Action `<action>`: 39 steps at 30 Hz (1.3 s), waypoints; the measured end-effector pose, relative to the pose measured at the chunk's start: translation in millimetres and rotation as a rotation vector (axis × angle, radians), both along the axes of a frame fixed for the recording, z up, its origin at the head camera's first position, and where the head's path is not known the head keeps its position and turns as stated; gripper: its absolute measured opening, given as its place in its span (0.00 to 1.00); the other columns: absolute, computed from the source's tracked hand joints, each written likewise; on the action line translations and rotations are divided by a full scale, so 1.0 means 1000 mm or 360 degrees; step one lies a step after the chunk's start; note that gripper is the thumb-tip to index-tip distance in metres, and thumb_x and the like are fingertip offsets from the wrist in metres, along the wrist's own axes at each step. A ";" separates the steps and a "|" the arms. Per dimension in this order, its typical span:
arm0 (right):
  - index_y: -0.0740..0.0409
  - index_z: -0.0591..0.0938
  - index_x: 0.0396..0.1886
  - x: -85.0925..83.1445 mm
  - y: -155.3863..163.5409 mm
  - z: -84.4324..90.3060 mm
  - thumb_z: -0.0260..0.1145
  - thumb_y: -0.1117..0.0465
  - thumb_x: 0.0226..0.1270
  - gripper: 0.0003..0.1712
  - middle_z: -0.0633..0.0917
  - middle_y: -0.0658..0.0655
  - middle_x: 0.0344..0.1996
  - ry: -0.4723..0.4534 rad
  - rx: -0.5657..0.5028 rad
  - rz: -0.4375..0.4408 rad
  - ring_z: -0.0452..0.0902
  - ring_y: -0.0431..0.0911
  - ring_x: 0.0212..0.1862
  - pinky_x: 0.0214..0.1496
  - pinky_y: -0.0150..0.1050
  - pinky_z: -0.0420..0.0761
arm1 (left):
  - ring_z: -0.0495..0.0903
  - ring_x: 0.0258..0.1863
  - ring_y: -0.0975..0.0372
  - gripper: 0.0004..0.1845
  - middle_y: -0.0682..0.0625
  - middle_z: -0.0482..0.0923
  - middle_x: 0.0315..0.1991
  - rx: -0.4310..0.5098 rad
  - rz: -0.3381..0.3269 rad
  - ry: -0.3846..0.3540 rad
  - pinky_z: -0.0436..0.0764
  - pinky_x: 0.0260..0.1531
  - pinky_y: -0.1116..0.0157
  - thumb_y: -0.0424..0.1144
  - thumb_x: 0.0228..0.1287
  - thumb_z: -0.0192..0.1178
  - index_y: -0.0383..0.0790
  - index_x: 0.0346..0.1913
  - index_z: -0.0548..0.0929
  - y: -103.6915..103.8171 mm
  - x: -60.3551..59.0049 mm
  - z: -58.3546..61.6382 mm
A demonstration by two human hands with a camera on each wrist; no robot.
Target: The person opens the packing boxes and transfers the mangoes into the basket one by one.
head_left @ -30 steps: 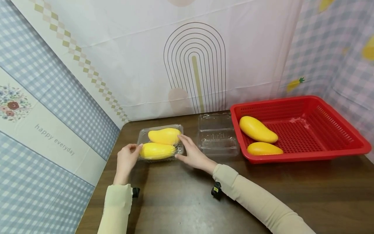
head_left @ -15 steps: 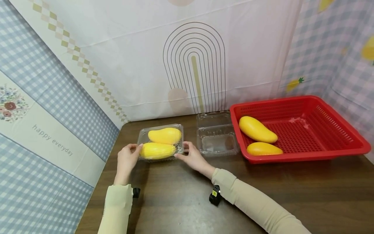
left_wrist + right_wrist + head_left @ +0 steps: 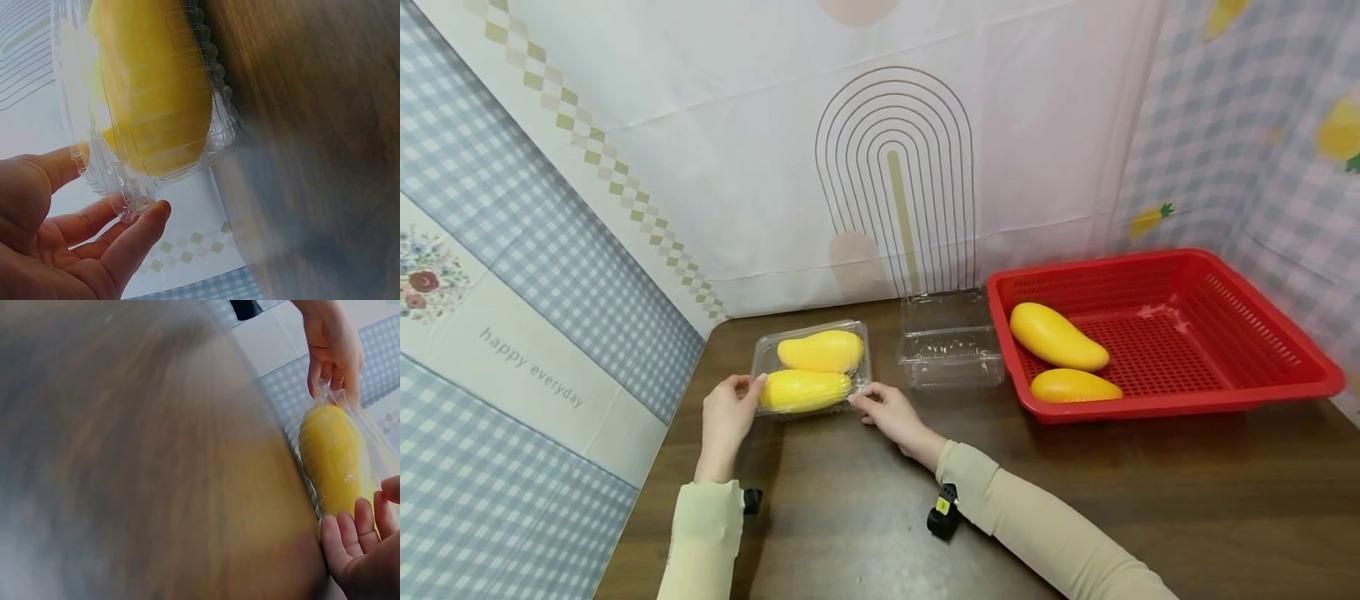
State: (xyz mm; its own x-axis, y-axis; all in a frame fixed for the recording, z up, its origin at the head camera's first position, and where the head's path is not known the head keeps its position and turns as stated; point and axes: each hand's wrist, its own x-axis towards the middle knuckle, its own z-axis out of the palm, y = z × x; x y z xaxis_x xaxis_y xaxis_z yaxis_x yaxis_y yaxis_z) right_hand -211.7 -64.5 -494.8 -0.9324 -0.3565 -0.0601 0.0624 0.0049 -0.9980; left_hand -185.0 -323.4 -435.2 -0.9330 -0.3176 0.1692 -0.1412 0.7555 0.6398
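A clear plastic clamshell box [image 3: 765,357] stands on the table with its lid over two yellow mangoes [image 3: 820,351]. My left hand [image 3: 726,425] pinches the box's near left corner. The left wrist view shows that hand's thumb and fingers [image 3: 134,240] around the ridged plastic edge, close beside one mango [image 3: 156,87]. At the near right corner, my right hand [image 3: 891,417] holds the edge between thumb and fingers. Its fingers [image 3: 365,528] lie along the box's side in the right wrist view, where the thumb's contact is partly cut off.
To the right stands a second clear clamshell box [image 3: 953,358], its lid raised. Beside it, a red plastic basket [image 3: 1157,404] holds two more mangoes [image 3: 1060,337]. Patterned cloth [image 3: 760,208] hangs behind and to the left of the wooden table [image 3: 842,517].
My right hand has slid from the box's right side towards its near right corner, its fingers drawing in. The left hand keeps its place at the left corner. The view has shifted slightly.
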 end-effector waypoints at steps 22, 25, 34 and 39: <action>0.71 0.86 0.45 -0.008 -0.002 -0.006 0.65 0.63 0.70 0.14 0.88 0.55 0.32 -0.0244 -0.0235 -0.0076 0.84 0.43 0.38 0.50 0.44 0.85 | 0.75 0.56 0.36 0.24 0.28 0.76 0.56 -0.0318 -0.0182 0.0149 0.74 0.57 0.40 0.43 0.75 0.58 0.23 0.59 0.78 0.011 -0.001 0.001; 0.72 0.85 0.47 -0.006 -0.002 -0.005 0.64 0.63 0.71 0.15 0.88 0.62 0.38 -0.0227 -0.0235 -0.0090 0.84 0.42 0.38 0.52 0.46 0.85 | 0.75 0.55 0.37 0.19 0.30 0.79 0.53 -0.0424 -0.0327 0.0314 0.75 0.56 0.41 0.40 0.73 0.62 0.25 0.55 0.82 0.023 -0.002 0.002; 0.72 0.86 0.47 -0.004 0.000 -0.006 0.64 0.63 0.71 0.15 0.88 0.64 0.41 -0.0190 -0.0245 -0.0116 0.83 0.39 0.37 0.50 0.44 0.85 | 0.78 0.56 0.49 0.20 0.41 0.80 0.54 -0.0810 -0.0983 0.0497 0.80 0.54 0.52 0.41 0.65 0.70 0.37 0.57 0.84 0.072 -0.012 -0.001; 0.71 0.86 0.46 -0.006 -0.001 -0.007 0.65 0.63 0.71 0.14 0.89 0.60 0.38 -0.0187 -0.0263 -0.0119 0.84 0.42 0.38 0.48 0.43 0.86 | 0.79 0.54 0.50 0.25 0.41 0.79 0.55 -0.1043 -0.1133 0.0550 0.83 0.48 0.53 0.38 0.61 0.73 0.39 0.61 0.82 0.082 -0.020 -0.003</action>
State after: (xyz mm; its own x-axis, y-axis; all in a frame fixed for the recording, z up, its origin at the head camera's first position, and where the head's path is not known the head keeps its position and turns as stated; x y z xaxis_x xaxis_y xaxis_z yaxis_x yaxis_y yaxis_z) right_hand -217.3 -65.5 -501.6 -0.9466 -0.3007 -0.1164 0.1724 -0.1669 -0.9708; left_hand -204.7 -241.2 -438.0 -0.7365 0.5416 0.4052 0.5896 0.8076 -0.0078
